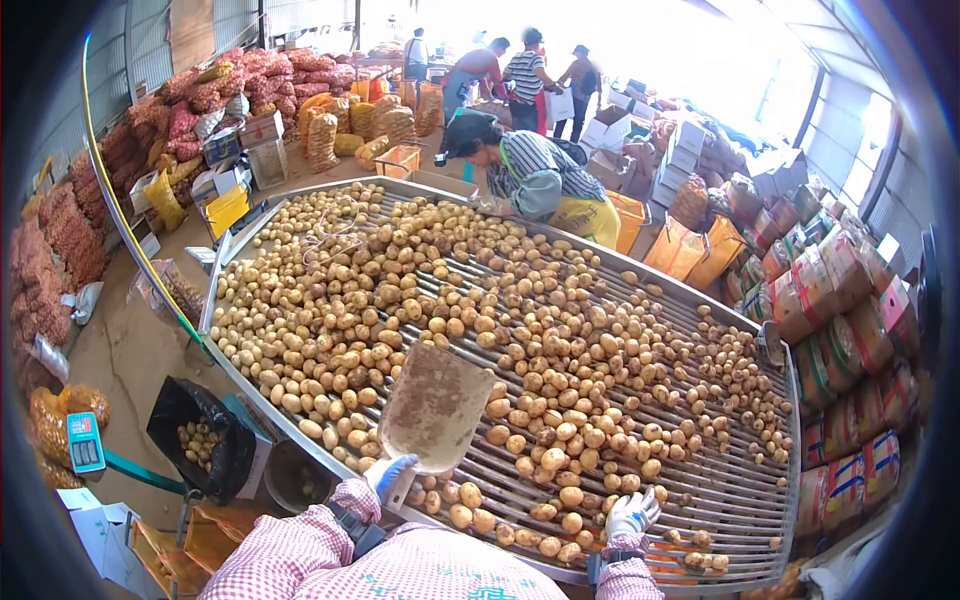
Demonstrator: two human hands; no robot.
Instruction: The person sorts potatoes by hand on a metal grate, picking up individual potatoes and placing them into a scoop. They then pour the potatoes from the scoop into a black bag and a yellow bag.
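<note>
Sacks: red mesh sacks point(60, 250) are piled along the far-left wall.
Scale: a small blue scale point(85, 440) is seen low down, near those sacks.
Bag: a black bag point(200, 440) is left open on the floor just beside the rack's left edge, with a few spuds inside.
Left hand: the left hand point(388, 473) is gloved, and its fingers are wrapped tight round the scoop's handle at the rack's near edge.
Scoop: the scoop point(435, 405) is held blade-up and tilted over the pile, dusty back turned to the camera (whether the blade touches anything can't be told).
Potatoes: the potatoes point(480, 300) are spread over most of the rack, packed thick at left and middle, thinned out toward the near right.
Co-worker: a person point(540, 180) in a striped top is bent over the far edge.
Right hand: the right hand point(632, 515) is gloved too, with fingers spread over the potatoes at the near edge and nothing gripped.
Rack: the rack point(730, 495) is made of slatted metal bars, laid bare at the near right.
Stack: boxes point(690, 140) and banded bags are stacked at the far right.
</note>
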